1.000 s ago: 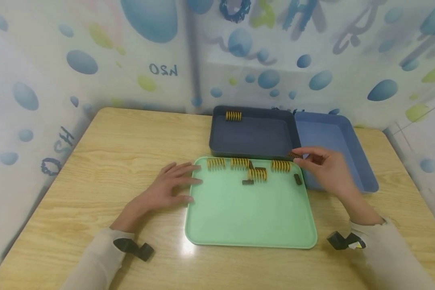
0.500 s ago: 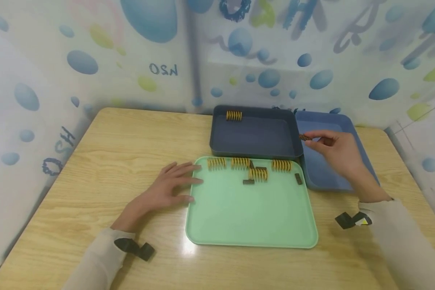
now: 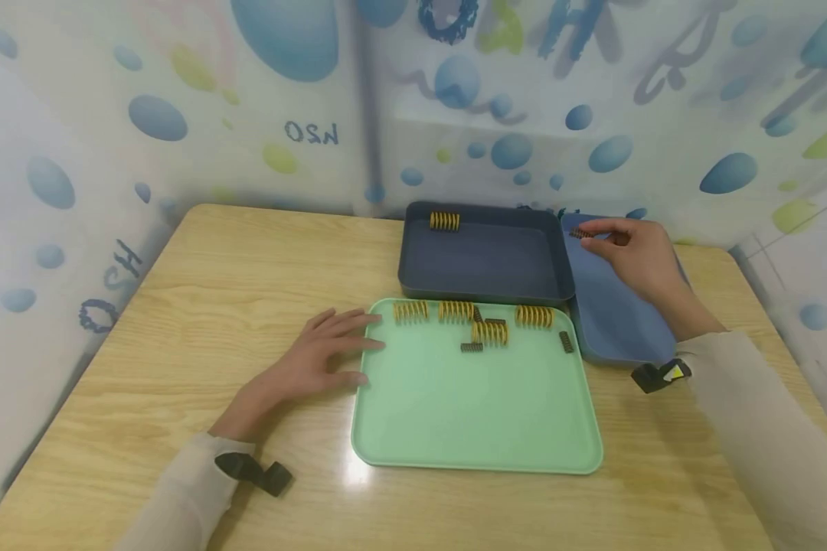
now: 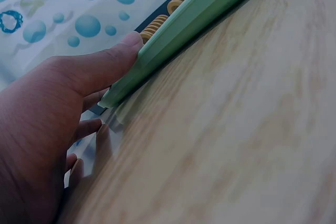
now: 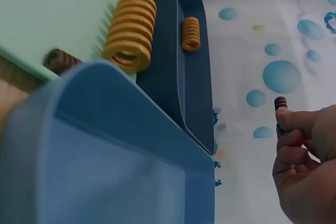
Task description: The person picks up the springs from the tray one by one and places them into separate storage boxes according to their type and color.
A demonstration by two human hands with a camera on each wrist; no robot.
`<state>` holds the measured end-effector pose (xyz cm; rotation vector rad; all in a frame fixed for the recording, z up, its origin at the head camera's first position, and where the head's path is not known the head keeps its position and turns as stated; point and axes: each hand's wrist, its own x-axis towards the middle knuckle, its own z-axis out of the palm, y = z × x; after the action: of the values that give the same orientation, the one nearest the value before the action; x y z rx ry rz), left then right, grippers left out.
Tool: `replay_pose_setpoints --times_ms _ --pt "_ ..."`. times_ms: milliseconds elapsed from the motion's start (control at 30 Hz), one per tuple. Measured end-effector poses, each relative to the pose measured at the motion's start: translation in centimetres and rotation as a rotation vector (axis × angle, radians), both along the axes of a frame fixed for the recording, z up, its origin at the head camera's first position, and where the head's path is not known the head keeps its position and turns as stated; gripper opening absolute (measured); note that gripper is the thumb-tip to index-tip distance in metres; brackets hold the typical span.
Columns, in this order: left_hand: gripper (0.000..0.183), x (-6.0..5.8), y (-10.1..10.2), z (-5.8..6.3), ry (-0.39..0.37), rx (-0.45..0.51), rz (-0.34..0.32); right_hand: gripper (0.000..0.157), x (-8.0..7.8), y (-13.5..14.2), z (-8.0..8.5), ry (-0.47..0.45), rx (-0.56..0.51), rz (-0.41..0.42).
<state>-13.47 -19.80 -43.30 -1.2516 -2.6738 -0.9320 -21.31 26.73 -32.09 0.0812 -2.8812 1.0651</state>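
A small dark brown spring (image 3: 580,233) is pinched between the thumb and fingers of my right hand (image 3: 637,256), above the far part of the blue tray (image 3: 620,314). In the right wrist view the spring (image 5: 281,102) sticks out past the thumb tip. My left hand (image 3: 310,360) lies at the left rim of the green tray (image 3: 475,413), fingers spread, fingertips over the edge. Along that tray's far side lie several yellow springs (image 3: 489,333) and several small dark springs (image 3: 566,342). One yellow spring (image 3: 444,221) sits in the dark navy tray (image 3: 489,256).
The navy tray stands behind the green one, with the blue tray touching its right side. All rest on a wooden table (image 3: 248,268). A patterned wall covering (image 3: 262,92) rises right behind the table's far edge.
My right hand has carried the dark spring from the near right corner of the navy tray up and over to the far part of the blue tray. My left hand has stayed put.
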Motion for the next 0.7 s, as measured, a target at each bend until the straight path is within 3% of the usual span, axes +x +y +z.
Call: replay_pose_setpoints --times_ms 400,700 --pt "0.045 0.1 0.1 -0.1 -0.007 -0.003 0.001 0.041 -2.7 0.8 -0.4 -0.045 -0.028 -0.053" --pt "0.045 0.0 0.0 0.0 -0.013 -0.003 0.004 0.042 -4.6 1.5 -1.7 -0.030 -0.040 -0.098"
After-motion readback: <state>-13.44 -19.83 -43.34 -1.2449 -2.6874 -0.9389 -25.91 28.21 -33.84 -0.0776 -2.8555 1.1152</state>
